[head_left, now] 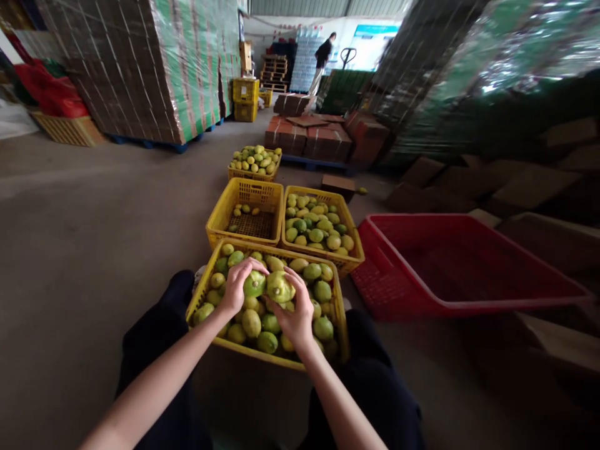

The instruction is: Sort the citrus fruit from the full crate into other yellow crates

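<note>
Between my knees stands a yellow plastic crate (345, 334) full of green and yellow lemons. My left hand (237, 284) is wrapped round a green lemon (254, 284) above the pile. Right beside it, my right hand (297, 306) grips a lumpy yellow-green lemon (280, 287). The two held lemons are side by side, close together. Behind the near crate are a nearly bare yellow crate (220, 215) with a few small lemons at its bottom and, to its right, another crate (359, 253) heaped with lemons.
A large red basket (375, 269) sits at the right, near flattened cardboard (529, 184). A further lemon crate (253, 177) stands beyond. Wrapped pallet stacks (187, 69) rise on both sides. A person (322, 56) stands at the back near a pallet jack (347, 57).
</note>
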A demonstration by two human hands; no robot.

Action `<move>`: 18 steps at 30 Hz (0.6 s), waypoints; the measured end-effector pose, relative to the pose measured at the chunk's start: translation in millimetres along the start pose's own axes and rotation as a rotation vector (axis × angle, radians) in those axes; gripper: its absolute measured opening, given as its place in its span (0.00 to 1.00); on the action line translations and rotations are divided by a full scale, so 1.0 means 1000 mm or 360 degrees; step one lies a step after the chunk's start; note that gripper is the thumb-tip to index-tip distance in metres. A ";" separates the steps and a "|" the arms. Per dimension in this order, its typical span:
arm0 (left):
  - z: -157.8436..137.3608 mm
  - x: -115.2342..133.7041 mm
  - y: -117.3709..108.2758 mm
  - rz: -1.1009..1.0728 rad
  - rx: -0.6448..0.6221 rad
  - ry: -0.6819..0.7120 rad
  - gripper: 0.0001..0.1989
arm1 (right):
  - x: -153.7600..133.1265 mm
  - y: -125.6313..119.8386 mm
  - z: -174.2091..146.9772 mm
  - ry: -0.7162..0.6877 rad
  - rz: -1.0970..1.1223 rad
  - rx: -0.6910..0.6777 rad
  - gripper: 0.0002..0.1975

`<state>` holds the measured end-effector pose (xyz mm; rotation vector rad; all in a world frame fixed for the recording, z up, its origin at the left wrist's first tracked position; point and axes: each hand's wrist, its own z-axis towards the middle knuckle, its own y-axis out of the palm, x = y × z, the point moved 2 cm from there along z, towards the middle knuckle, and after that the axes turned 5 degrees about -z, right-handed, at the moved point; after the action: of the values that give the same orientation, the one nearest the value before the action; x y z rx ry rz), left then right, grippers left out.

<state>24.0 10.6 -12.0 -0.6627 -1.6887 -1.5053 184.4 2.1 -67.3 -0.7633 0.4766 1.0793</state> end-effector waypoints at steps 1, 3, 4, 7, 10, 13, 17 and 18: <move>0.000 0.001 0.001 -0.0055 0.0042 -0.0053 0.20 | 0.000 0.000 -0.001 -0.0021 -0.0025 -0.0010 0.24; 0.001 0.001 0.001 -0.0139 0.0103 -0.0134 0.20 | 0.000 -0.002 -0.002 -0.0087 -0.0063 -0.0014 0.25; 0.002 0.001 0.000 -0.0155 0.0113 -0.0149 0.20 | 0.000 -0.002 -0.002 -0.0117 -0.0072 -0.0011 0.25; 0.005 -0.005 -0.004 -0.0168 0.0129 -0.0158 0.20 | 0.002 -0.002 -0.002 -0.0128 -0.0089 -0.0021 0.25; 0.007 -0.013 -0.011 -0.0229 0.0178 -0.0200 0.19 | 0.004 0.001 -0.002 -0.0073 -0.0095 -0.0048 0.24; 0.009 -0.016 -0.012 -0.0208 0.0172 -0.0234 0.18 | 0.003 0.000 -0.002 -0.0024 -0.0038 -0.0010 0.23; 0.014 -0.013 -0.008 -0.0239 0.0285 -0.0413 0.14 | 0.000 -0.003 0.005 0.0349 0.0166 -0.0127 0.28; 0.015 -0.013 -0.007 -0.0303 0.0357 -0.0540 0.13 | 0.000 -0.002 0.006 0.0516 0.0242 -0.0189 0.30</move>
<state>23.1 25.4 -26.8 -0.6796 -2.1956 -1.3564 186.5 6.0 -62.4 -1.0275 0.7606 1.1367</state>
